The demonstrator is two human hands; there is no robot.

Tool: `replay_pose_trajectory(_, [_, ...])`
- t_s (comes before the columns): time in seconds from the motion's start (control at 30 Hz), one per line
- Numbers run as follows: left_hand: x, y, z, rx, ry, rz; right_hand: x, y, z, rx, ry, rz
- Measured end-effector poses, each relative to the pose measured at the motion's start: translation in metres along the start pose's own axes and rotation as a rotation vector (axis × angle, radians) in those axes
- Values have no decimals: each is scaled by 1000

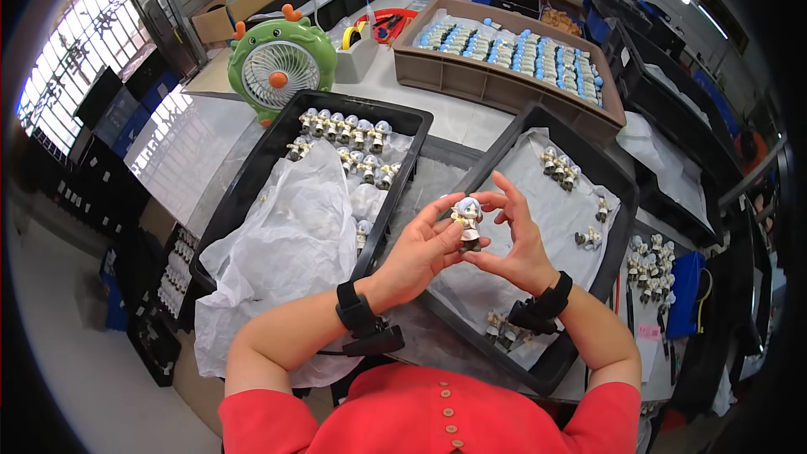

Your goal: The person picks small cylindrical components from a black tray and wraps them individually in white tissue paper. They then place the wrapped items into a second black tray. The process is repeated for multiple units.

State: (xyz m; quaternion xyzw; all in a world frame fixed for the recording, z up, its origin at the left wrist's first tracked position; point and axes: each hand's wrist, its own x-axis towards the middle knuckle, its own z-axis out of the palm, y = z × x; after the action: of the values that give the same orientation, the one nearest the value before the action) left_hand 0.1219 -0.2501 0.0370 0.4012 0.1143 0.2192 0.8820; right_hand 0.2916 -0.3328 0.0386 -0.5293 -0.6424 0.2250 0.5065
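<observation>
A small figurine [469, 224] with pale hair, a white outfit and dark feet is held upright between the thumb and fingers of my left hand [430, 244]. Close on its other side, my right hand [519, 240] curves in a C shape with fingers apart; whether its thumb touches the figurine's base I cannot tell. Below both hands lies a black tray [551, 374] lined with white sheet, holding several like figurines [561, 168]. To the left, another black tray [403, 170] carries rows of figurines [346, 130], partly covered by crumpled white paper [290, 219].
A green fan [282, 67] stands behind the left tray. Farther back is a brown crate [471, 76] of blue-and-white pieces. More figurines [650, 267] lie on the table at right, beside a blue container [688, 294]. Stacked black bins [672, 92] line the right side.
</observation>
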Motion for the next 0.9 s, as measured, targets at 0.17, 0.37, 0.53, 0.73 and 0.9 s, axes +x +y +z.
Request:
replay_pose_trajectory(0.17, [0, 1, 1, -14, -23, -2, 1, 0, 1, 26, 15, -4])
replay_pose_trajectory(0.37, [1, -1, 1, -62, -38, -13, 0, 2, 2, 24, 26, -11])
replay_pose_trajectory(0.53, [1, -2, -2, -103, -20, -35, 0, 4, 2, 41, 42, -3])
replay_pose_trajectory(0.73, [1, -2, -2, -75, 1, -47, 0, 5, 2, 45, 40, -20])
replay_pose_trajectory(0.9, [1, -6, -2, 126, 75, -52, -1, 2, 2, -59, 28, -70])
